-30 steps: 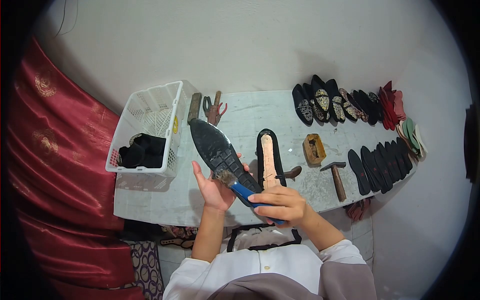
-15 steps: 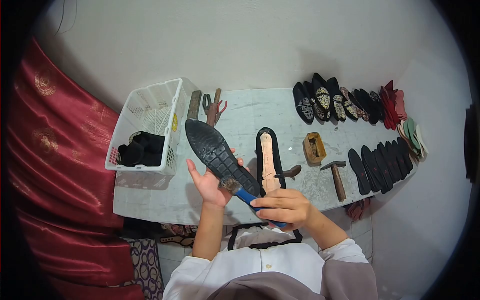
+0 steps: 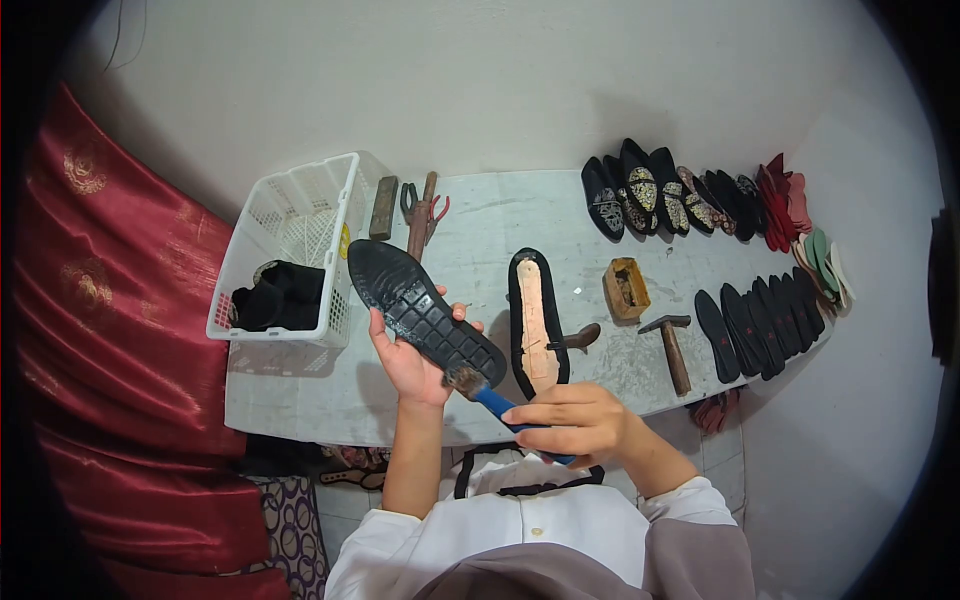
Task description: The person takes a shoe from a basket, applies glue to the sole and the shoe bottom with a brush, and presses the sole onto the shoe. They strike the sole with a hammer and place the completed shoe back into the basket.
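My left hand (image 3: 415, 365) grips a black shoe sole (image 3: 425, 315) from beneath, thumb on one edge and fingertips along the other. Its grid of raised blocks faces up, and a wet sheen shows around the middle. In my right hand (image 3: 575, 425) is a blue-handled brush (image 3: 492, 402), its bristles against the heel end of the sole. Beyond my right hand lies a black shoe upper (image 3: 518, 320), bottom up, with a pale insole (image 3: 537, 315) showing. A dark curved piece (image 3: 582, 337) sticks out at its right side.
A white plastic basket (image 3: 343, 270) with black items stands at the left. Pliers (image 3: 432, 220) and a sharpening stone (image 3: 383, 207) lie behind. To the right are a small box (image 3: 626, 290), a hammer (image 3: 673, 355), black insoles (image 3: 716, 335) and finished shoes (image 3: 640, 185).
The sole has shifted a little left, and the brush has gone from its lower middle to the heel end. Both hands keep their hold.
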Motion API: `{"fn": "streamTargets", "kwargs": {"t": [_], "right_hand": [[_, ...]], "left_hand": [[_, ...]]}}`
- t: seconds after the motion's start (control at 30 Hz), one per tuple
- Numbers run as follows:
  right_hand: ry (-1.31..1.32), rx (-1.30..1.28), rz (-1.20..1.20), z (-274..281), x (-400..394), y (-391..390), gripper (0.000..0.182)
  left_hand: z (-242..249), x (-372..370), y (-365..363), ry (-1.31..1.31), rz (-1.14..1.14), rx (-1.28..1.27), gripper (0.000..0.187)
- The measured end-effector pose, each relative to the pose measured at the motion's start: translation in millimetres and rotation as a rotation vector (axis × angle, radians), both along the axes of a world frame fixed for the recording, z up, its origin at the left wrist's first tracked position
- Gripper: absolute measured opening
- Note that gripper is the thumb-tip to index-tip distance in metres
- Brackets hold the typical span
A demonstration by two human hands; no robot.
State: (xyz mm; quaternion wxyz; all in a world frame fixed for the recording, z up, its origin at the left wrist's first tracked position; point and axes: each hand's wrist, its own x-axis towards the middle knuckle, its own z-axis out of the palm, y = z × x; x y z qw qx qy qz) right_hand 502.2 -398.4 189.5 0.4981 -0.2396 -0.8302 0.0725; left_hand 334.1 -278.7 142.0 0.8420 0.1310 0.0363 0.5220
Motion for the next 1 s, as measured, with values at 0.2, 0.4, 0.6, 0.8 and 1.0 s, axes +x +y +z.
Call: {"fn": "streamTargets", "kwargs": {"t": [0.2,0.4,0.6,0.8,1.0], "right_hand": [[0.098,0.014,0.025,9,-3,12,0.035],[0.019,-0.073,0.042,-3,-2,10,0.038],[0.106,-0.107,0.032,6,2,11,0.037],[0.052,-0.035,0.026,0,0,9,0.035],[0.145,-0.085,0.022,-1,15,1,0.028]], "left_hand": [[-2,2,-5,0.013,0.03,-0.027,0.071],[-9,-4,-2,0.016,0.03,-0.055,0.076],[-7,-2,-5,-0.014,0.028,-0.092,0.076],[2,-3,-1,-0.023,0.068,-0.027,0.072],[9,1,-3,-0.052,0.127,-0.02,0.068]]}}
